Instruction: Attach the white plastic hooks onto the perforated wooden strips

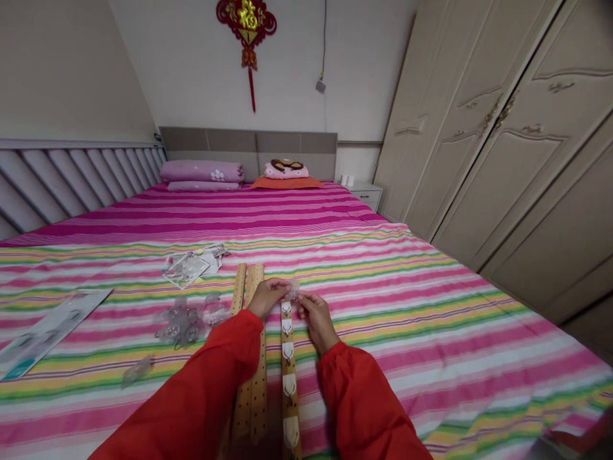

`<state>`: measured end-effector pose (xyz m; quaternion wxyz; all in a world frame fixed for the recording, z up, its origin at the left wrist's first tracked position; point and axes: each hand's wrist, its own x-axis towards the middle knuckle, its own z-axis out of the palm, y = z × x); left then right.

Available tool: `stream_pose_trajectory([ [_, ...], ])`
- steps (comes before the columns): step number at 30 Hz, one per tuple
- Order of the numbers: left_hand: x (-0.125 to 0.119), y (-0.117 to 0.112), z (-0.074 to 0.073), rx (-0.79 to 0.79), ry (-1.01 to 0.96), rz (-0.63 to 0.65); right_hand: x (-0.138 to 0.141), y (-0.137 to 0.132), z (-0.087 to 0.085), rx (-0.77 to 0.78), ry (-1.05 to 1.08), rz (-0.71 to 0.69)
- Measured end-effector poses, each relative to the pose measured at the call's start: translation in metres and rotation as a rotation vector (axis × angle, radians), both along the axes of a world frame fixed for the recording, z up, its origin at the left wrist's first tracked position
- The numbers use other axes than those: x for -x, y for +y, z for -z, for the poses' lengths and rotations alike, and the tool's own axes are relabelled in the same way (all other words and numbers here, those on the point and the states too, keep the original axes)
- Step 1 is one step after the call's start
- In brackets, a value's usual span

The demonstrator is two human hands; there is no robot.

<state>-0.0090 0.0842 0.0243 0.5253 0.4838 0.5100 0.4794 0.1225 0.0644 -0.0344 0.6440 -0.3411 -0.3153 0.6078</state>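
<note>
On the striped bedspread (407, 306) in front of me lie two long perforated wooden strips (249, 281) and a third wooden strip (288, 377) carrying several clear hooks. My left hand (266, 297) and my right hand (316, 319) meet at the far end of that third strip. Both pinch a small clear hook (292, 291) between their fingertips, just above the strip's top end. Red sleeves cover both my arms.
A pile of loose clear hooks (184, 319) lies left of the strips, opened plastic packaging (191, 265) beyond it, and a flat card sheet (45, 332) at far left. Pillows (204, 172) sit at the headboard. A wardrobe (502, 140) stands along the right.
</note>
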Motion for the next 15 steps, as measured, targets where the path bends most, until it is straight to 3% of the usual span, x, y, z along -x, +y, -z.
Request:
stream_pose_trajectory([
  [4, 0.004, 0.013, -0.004, -0.039, 0.036, -0.037, 0.005, 0.018, -0.006, 0.012, -0.083, 0.027],
  [11, 0.004, 0.023, 0.024, -0.008, 0.102, -0.125, 0.016, 0.028, 0.009, 0.077, -0.148, 0.067],
  [15, 0.005, 0.025, 0.032, -0.004, 0.198, -0.145, 0.02, 0.032, 0.015, 0.086, -0.162, 0.095],
])
